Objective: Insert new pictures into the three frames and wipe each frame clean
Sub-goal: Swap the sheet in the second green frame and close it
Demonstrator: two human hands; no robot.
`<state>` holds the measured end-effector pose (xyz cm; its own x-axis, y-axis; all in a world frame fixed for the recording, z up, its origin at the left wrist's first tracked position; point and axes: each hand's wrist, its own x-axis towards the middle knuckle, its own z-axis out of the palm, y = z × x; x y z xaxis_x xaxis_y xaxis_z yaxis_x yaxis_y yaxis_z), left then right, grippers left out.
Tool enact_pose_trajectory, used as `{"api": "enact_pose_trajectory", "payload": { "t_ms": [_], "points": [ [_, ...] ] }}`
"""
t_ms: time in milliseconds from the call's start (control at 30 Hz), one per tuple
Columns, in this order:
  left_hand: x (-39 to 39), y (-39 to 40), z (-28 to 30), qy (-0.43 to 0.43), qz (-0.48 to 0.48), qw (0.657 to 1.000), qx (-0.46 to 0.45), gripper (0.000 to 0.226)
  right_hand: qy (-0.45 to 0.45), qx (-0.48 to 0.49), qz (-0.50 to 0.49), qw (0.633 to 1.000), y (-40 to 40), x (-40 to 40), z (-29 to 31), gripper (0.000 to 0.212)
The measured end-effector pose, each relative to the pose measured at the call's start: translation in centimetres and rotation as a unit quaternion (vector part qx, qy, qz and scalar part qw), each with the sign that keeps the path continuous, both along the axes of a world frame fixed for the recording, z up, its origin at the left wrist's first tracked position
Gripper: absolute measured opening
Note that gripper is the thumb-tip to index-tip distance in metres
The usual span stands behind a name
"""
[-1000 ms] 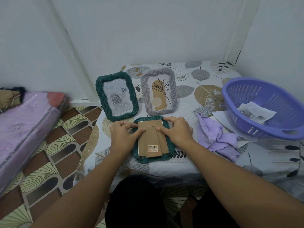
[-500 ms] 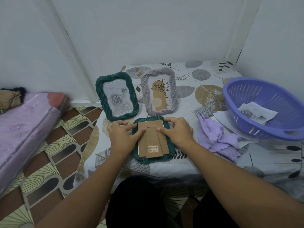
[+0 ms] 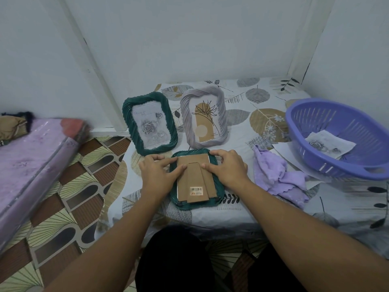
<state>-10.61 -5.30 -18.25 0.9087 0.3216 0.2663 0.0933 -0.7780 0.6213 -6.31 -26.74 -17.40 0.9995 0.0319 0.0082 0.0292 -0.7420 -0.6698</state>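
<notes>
- A dark green twisted-rim picture frame is lying face down at the lower centre of the view, on a leaf-printed tablecloth, with its brown cardboard backing and folded stand facing up; a barcode sticker is showing near the stand's lower end.
- The left hand is resting on the left side of this frame, its thumb pressing on the cardboard backing and its fingers curling over the frame's upper left edge.
- The right hand is resting on the right side, thumb pressing on the backing beside the stand, fingers curling round the frame's upper right corner.
- A second dark green twisted-rim frame is standing upright just behind, centre left, showing a grey rose print.
- A pale lilac-grey twisted-rim frame is standing upright beside it, at centre, showing a line-drawn plant on a tan arch.
- A crumpled lilac cleaning cloth is lying on the tablecloth right of the face-down frame, near the right hand but apart from it.
- A purple slotted plastic basket is sitting at the right edge of the view, holding a loose grey rose print; white paper sheets are sticking out from under it.
- A pink plastic-wrapped mattress is lying at the left edge, over a patterned floor mat.
</notes>
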Motion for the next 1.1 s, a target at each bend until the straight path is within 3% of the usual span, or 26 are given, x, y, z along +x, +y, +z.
{"api": "enact_pose_trajectory", "payload": {
  "t_ms": [400, 567, 767, 1100],
  "points": [
    [-0.12, -0.07, -0.01, -0.011, 0.015, 1.0, -0.001, 0.051, 0.009, -0.006, -0.003, 1.0, 0.11, 0.02, 0.24, 0.058],
    [-0.13, -0.12, 0.02, -0.013, 0.018, 1.0, 0.0, 0.051, 0.012, -0.02, 0.005, 1.0, 0.06, -0.34, 0.29, 0.046],
    [-0.05, -0.03, -0.16, -0.009, 0.017, 1.0, -0.012, 0.055, 0.003, -0.013, 0.001, 1.0, 0.09, -0.37, 0.3, 0.055],
    [-0.07, -0.12, -0.1, -0.002, 0.02, 1.0, -0.006, 0.054, 0.018, -0.047, 0.037, 0.998, -0.13, -0.08, 0.37, 0.049]
  ]
}}
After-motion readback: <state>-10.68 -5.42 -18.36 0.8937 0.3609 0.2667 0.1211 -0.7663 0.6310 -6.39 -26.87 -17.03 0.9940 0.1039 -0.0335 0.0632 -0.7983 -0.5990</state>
